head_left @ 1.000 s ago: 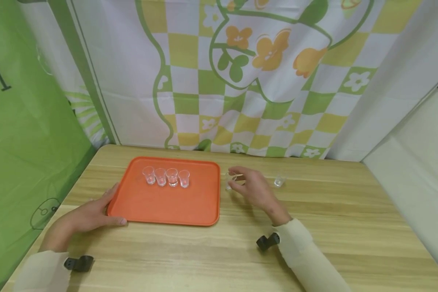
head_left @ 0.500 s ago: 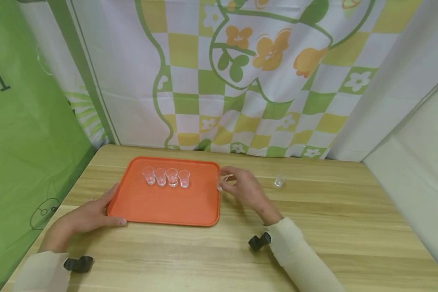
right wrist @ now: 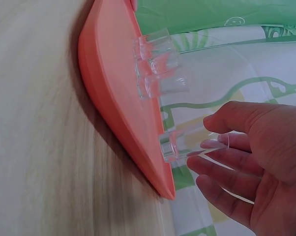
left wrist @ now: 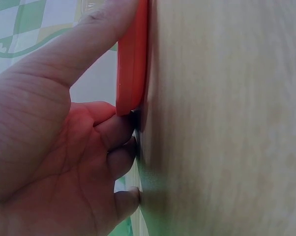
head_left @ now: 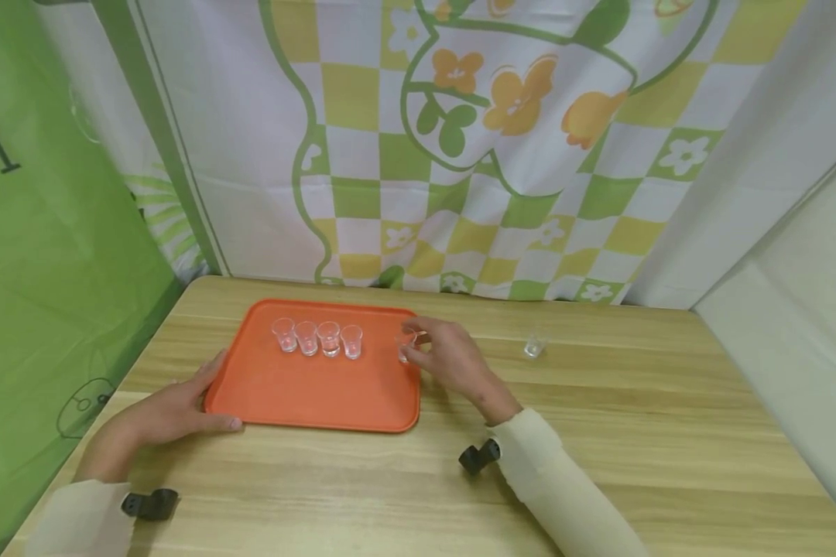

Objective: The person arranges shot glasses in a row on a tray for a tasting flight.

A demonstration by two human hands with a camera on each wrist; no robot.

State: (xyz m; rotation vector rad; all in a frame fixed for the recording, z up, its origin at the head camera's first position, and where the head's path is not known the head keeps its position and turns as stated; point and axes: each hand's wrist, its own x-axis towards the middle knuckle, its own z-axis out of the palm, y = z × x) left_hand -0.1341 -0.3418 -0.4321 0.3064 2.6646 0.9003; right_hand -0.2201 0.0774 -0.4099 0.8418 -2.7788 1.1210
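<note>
My right hand (head_left: 454,357) pinches a clear shot glass (right wrist: 180,144) between thumb and fingers, over the right end of the orange tray (head_left: 313,394). In the right wrist view the glass's thick base is close to the tray surface. Several similar shot glasses (head_left: 329,339) stand upright in a row on the tray's back left part. My left hand (head_left: 170,410) holds the tray's front left corner, thumb along the front edge and fingers at the left side. The left wrist view shows bent fingers (left wrist: 119,130) beside the tray corner, their tips down at the table.
One more shot glass (head_left: 535,343) stands on the wooden table (head_left: 599,433), right of my right hand. A patterned curtain (head_left: 460,209) hangs behind the table's back edge. Green fabric (head_left: 56,232) borders the left side.
My right hand has carried the shot glass leftward, from the table beside the tray to over the tray's right end. My left hand and the tray have stayed in place.
</note>
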